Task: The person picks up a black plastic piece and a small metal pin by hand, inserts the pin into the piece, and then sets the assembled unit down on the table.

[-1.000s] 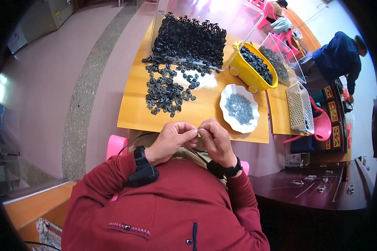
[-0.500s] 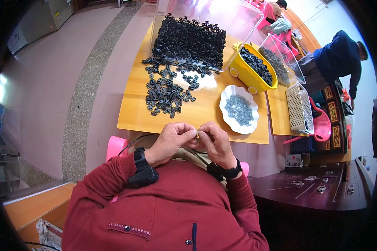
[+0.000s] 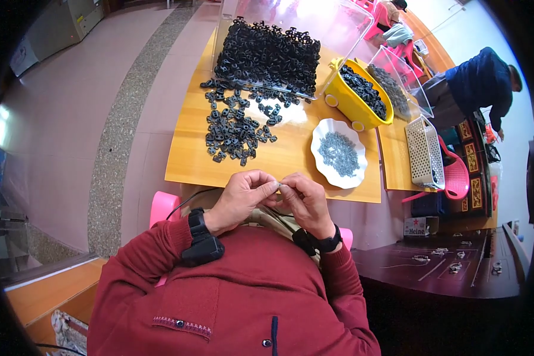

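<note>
My left hand [image 3: 241, 199] and my right hand [image 3: 306, 200] meet fingertip to fingertip just off the table's front edge, above my lap. Both are pinched closed on something tiny, mostly covered by thumbs and fingers; its kind does not show. Beyond my left hand lies a loose pile of small black plastic parts with holes [image 3: 234, 132]. To the far right of my right hand stands a white scalloped plate [image 3: 319, 160] bearing many small grey, shiny pieces [image 3: 339, 154].
Behind the pile, a clear plastic box [image 3: 343, 44] holds a heap of black parts. Beside it are a yellow wheeled bin [image 3: 336, 98] of dark parts and a white perforated basket [image 3: 421, 155]. Pink chairs [image 3: 457, 178] and a bending person [image 3: 477, 83] are at the right.
My hands stay pinched together with only slight finger movement. At the right, the bending person's arm and head have shifted a little.
</note>
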Tool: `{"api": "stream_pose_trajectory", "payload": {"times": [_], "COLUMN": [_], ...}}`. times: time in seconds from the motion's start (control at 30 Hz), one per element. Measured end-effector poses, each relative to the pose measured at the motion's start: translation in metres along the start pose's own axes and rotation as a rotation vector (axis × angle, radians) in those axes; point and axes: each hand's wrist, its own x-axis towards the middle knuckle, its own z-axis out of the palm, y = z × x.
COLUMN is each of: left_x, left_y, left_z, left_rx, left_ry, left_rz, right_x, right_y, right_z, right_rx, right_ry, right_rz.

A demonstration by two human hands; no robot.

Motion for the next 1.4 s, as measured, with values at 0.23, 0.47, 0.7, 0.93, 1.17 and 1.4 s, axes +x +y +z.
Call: {"api": "stream_pose_trajectory", "payload": {"times": [0.23,0.47,0.7,0.93,1.17,1.4], "left_x": [0.001,0.001,0.001,0.001,0.002,0.002], "left_y": [-0.004,-0.004,-0.006,-0.006,-0.004,-0.008], "left_z": [-0.001,-0.001,-0.002,-0.001,0.000,-0.003], "left_rx": [0.064,0.031,-0.008,0.015,-0.016,-0.017], "left_ry": [-0.008,-0.030,-0.033,-0.025,-0.020,-0.040], "left_rz": [0.020,-0.014,-0.031,-0.003,-0.009,-0.013], "right_x": [-0.002,-0.004,-0.001,-0.006,-0.004,-0.006], "right_y": [-0.003,0.000,-0.006,-0.001,-0.001,-0.004], "right_z": [-0.003,-0.003,-0.001,0.003,0.007,0.007], "right_rx": [0.098,0.098,-0.018,0.096,0.148,0.179], "right_ry": [-0.005,0.026,0.021,0.046,0.066,0.065], "right_rz": [0.082,0.081,0.018,0.147,0.168,0.176]}}
